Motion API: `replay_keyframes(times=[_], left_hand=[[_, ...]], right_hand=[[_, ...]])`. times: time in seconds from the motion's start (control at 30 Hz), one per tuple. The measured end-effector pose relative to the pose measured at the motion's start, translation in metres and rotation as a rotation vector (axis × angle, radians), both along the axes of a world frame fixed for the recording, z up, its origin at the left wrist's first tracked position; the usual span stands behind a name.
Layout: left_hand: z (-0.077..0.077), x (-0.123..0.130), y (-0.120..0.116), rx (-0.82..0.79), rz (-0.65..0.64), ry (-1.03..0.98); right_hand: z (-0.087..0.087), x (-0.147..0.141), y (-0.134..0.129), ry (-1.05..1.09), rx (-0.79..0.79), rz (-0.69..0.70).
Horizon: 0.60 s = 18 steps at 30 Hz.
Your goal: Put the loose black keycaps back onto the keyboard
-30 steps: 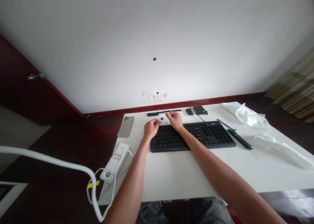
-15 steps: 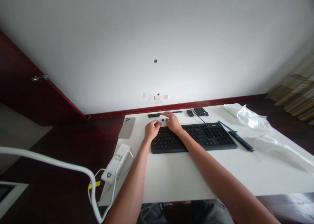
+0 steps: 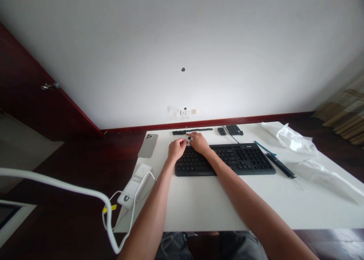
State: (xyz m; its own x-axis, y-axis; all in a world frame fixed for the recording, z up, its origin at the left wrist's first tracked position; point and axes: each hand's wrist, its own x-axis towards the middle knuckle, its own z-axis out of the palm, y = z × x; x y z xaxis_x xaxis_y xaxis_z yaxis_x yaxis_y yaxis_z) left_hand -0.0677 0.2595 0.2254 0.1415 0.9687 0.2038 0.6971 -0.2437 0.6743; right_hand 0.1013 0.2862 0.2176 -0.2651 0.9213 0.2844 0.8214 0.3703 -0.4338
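While L hand (image 3: pixel 176 150) is curled at far edge of kbd (image 3: pixel 241 159), contents unclear, R hand (image 3: pixel 199 143) w/ fingers parted, loose key (image 3: pixel 189 137) btwn hands on table (image 3: pixel 201 203)

The keyboard (image 3: pixel 234 159) appears as matt plastic, the tabletop (image 3: pixel 199 203) smooth, the wrapping (image 3: pixel 295 141) glossy crinkled film, the wall (image 3: pixel 136 55) matt, the curtain (image 3: pixel 345 117) cloth, and the door handle (image 3: pixel 47 86) shiny metal.

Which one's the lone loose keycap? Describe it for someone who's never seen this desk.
On the white table, find the big black keyboard. Just past its far edge, between the left hand and the right hand, is a small black keycap. Unlike the row of keycaps farther back, it sits by itself.
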Motion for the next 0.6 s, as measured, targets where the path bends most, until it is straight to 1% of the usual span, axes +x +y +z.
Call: replay_keyframes(times=[0.37,0.47,0.6], left_hand=[[-0.001,0.000,0.002,-0.013,-0.003,-0.003],[-0.003,0.000,0.002,0.010,0.007,-0.052],[-0.005,-0.001,0.002,0.027,0.050,-0.098]], right_hand=[[-0.001,0.000,-0.002,0.101,-0.024,-0.102],[0.002,0.000,-0.006,0.153,0.003,-0.069],[0.006,-0.001,-0.013,0.258,0.077,0.049]])
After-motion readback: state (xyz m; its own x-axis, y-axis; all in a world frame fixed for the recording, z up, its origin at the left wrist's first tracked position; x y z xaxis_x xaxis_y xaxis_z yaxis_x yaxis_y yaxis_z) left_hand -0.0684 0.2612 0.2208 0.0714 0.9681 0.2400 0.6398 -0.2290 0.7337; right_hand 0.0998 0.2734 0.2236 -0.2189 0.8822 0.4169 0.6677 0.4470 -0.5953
